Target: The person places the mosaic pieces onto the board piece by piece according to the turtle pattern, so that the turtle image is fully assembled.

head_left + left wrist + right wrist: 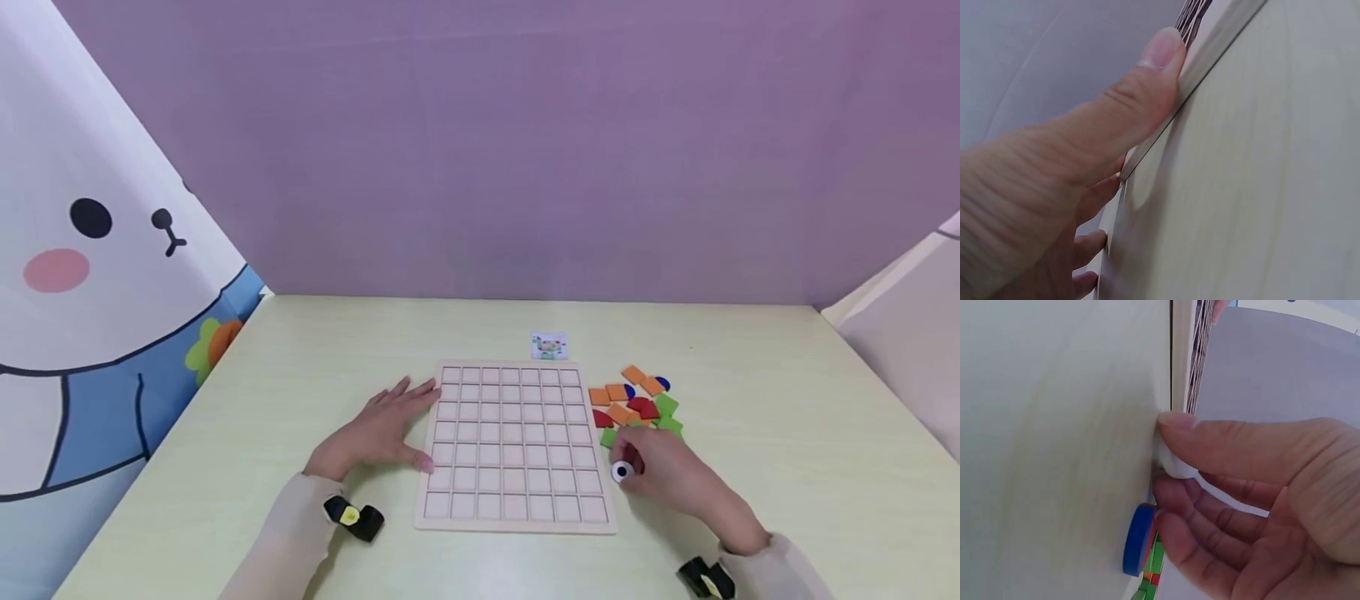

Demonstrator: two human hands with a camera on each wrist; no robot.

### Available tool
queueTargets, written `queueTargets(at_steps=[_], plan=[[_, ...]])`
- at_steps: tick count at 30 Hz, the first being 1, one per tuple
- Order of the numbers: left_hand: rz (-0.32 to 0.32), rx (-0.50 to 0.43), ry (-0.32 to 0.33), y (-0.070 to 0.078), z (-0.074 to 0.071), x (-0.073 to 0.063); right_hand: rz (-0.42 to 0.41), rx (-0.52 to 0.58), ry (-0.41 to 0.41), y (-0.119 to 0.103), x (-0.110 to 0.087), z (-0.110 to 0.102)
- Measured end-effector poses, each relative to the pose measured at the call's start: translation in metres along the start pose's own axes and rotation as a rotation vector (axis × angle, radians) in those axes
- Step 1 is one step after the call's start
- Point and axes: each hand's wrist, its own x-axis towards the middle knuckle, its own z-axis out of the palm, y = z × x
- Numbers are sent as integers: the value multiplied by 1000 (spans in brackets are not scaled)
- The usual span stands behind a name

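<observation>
White disc [622, 472] w/ black central dot: just R of the grid board [513, 527], beside the near half of its R rim; dotted face turned up twd. head cam.; outline round, hence no long axis. Right hand [663, 468]: pinching the disc btwn. thumb & curled fingers; whether the disc touches the counter [787, 400] can't be told. In R-wrist view the disc is partly hidden, smooth & pale btwn. the fingertips, w/ a thick-edged, rounded blue piece [1139, 540] near the fingers.

Left hand [378, 429]: spread along the board's L rim, thumb resting on that rim's near half.

Grid board: flat, pale, wood-like slab; square cells, 7 × 7, set off by narrow dividers; L & R rims run away from the person.

Loose pieces, R of board & mostly farther off than the disc, flat, solid-coloured, some overlapping: orange squares [599, 397], a few turned cornerwise; red round-edged pieces [602, 419]; green angular pieces [666, 405]; blue half-rounds [663, 383].

Card [550, 346]: small, rect., printed; just beyond the board's far rim, twd. its R corner, long axis approx. parallel to that rim. Counter: pale, faint grain, beneath board. Purple panel [525, 167]: upright, well beyond board.
</observation>
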Motion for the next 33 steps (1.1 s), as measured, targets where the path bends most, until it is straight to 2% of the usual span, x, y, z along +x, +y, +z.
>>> queueTargets(at_steps=[11, 19, 29, 33], plan=[[-2, -12, -4, -3, -1, -3, -115, 93, -15, 3, 2, 2], [4, -21, 0, -2, -2, -2, -42, 122, 26, 5, 11, 0], [11, -12, 4, -2, 0, -3, -141, 105, 73, -1, 23, -4], [11, -3, 1, -3, 1, -1, -137, 86, 90, -5, 27, -3]])
